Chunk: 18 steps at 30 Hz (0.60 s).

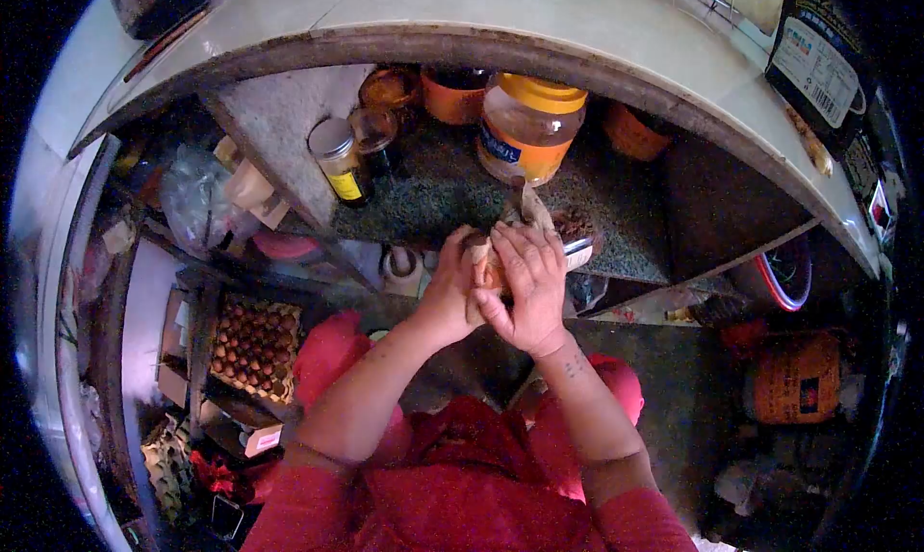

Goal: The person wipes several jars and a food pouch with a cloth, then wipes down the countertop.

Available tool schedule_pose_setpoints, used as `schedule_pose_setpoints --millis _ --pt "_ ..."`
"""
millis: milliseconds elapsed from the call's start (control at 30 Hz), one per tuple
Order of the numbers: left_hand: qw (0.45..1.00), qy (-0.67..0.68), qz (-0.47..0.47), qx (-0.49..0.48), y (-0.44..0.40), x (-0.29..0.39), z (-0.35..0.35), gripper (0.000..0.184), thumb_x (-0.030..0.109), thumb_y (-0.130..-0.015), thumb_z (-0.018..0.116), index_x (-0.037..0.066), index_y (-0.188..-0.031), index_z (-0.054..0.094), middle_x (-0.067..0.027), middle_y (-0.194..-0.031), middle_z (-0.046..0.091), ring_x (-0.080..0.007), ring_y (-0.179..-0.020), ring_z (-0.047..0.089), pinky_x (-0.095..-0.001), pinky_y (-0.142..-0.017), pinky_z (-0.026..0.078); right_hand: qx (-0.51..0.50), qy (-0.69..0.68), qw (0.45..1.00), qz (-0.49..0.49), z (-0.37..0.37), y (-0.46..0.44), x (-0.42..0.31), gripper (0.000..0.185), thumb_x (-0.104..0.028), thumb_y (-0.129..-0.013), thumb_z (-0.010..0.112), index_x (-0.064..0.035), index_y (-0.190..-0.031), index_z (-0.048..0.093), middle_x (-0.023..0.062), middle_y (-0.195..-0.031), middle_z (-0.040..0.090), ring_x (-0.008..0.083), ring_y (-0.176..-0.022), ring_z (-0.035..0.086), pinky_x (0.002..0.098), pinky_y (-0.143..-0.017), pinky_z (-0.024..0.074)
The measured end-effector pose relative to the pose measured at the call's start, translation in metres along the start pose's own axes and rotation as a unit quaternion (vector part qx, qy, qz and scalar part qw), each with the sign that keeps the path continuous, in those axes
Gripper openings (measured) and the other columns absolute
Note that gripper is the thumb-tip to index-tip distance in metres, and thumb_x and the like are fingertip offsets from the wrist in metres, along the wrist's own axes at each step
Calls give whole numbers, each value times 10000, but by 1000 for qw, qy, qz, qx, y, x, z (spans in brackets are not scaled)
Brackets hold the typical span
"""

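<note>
My left hand (pixel 449 287) is closed around the side of an orange-brown object (pixel 488 271), whose kind is mostly hidden by my fingers. Across its top lies my right hand (pixel 527 282), fingers bent over it and pressing a tan, crumpled cloth (pixel 535 211). A pale, silvery edge (pixel 577 255) shows just past my right fingers; I cannot tell if it belongs to the held object. Beyond both hands, on the stone shelf (pixel 616 205), stands a large clear jar with a yellow lid (pixel 534 124).
Left on the shelf are a silver-lidded jar (pixel 339 157), a dark glass jar (pixel 375 138) and orange-brown pots (pixel 454 98). A pale countertop (pixel 462 8) overhangs the shelf. Egg trays (pixel 255 348) sit low at left. An orange package (pixel 794 379) is at lower right.
</note>
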<state>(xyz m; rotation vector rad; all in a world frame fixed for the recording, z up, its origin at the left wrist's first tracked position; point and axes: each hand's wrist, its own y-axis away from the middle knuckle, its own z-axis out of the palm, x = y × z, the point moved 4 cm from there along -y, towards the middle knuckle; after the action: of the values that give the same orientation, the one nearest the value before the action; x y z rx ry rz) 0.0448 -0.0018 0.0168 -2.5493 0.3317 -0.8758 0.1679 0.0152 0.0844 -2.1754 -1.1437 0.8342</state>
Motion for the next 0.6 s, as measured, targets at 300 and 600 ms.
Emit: schedule_pose_setpoints --millis 300,600 --pt "996 70 -57 -1 -7 17 -31 882 41 -561 786 80 -1311 323 -212 -1290 369 -405 -1216 398 -436 -1024 369 38 84 995 39 -9 -3 65 346 -284 -876 482 -53 -1081 637 130 -1176 588 361 -1130 503 479 -988 362" --pt "980 143 -136 -17 -6 14 -32 904 143 -613 817 94 -1330 269 -203 -1280 370 -372 -1169 444 -431 -985 408 135 -300 830 451 17 42 155 432 -334 -980 431 7 -1213 555 138 -1153 611 211 -1060 557 320 -946 407"
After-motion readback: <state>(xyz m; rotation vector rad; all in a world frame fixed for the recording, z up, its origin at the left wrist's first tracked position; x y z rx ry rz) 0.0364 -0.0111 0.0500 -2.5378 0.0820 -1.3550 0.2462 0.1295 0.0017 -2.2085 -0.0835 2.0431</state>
